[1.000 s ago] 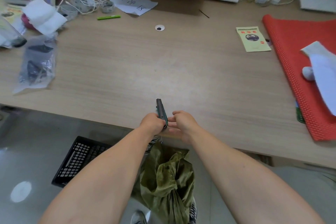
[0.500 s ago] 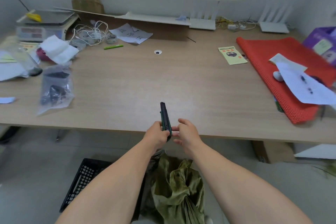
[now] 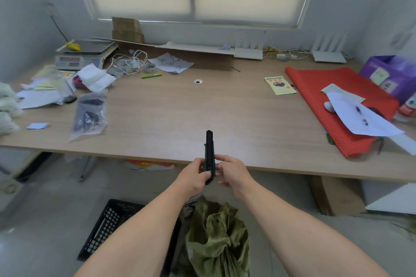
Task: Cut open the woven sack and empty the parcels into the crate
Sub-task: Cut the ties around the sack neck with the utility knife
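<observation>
Stood on the floor below the arms: green sack (image 3: 219,238), its base cut off; black crate (image 3: 108,227) half hidden behind the left forearm. Held upright over the desk (image 3: 171,117) edge: knife (image 3: 209,155), tip away, gripped by left hand (image 3: 193,179), pinched by right hand (image 3: 234,175); blade indiscernible.

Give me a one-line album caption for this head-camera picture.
Both hands, left hand and right hand, hold a utility knife above the green woven sack beside a black crate.
</observation>
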The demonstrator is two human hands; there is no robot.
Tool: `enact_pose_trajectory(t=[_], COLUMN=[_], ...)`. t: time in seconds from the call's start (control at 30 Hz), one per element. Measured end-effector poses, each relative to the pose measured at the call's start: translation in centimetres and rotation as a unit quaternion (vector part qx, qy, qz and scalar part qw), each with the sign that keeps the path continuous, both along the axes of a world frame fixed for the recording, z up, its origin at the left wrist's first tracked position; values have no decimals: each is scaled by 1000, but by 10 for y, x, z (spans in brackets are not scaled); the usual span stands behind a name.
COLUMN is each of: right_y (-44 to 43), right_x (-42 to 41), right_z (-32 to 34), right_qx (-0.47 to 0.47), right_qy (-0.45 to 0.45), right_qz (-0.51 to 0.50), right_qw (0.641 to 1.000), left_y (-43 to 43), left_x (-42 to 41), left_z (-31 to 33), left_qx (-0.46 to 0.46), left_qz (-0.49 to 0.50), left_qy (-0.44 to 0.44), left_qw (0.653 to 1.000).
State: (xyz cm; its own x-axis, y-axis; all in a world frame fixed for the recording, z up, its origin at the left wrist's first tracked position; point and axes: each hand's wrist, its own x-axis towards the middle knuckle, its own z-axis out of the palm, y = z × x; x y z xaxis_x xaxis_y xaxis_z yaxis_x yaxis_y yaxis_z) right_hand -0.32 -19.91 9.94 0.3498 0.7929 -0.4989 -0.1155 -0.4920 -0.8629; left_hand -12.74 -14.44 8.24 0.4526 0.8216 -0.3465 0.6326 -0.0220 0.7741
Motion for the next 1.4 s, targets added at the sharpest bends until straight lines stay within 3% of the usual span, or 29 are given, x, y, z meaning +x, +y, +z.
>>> enact_pose_trajectory(t=[0.27,0.53,0.7,0.97,1.2,1.4], right_y=[-71,-105,-112,-96,-76,-59], right_x=[9,-6,-26,-55,-56,-56], right_z=[-16,-76,-145,-289,-426,-515], right_qx=[-15,-52,-72,-85,-41,59], right_qy=[5,35,55,0,-44,-91], right_qz=[57,53,35,50,85,153], right_qw=[998,997,995,995,995,982], left_y=[-73,-106,-113,-100,-73,-62], left_x=[3,-10,-26,-50,-56,-56], left_z=[-19,-74,-145,-293,-438,-527], left_qx=[23,7,-11,-5,21,-68], left_qz=[-8,33,47,69,78,170], left_qy=[80,85,72,66,26,-163], left_qw=[997,996,996,995,996,970])
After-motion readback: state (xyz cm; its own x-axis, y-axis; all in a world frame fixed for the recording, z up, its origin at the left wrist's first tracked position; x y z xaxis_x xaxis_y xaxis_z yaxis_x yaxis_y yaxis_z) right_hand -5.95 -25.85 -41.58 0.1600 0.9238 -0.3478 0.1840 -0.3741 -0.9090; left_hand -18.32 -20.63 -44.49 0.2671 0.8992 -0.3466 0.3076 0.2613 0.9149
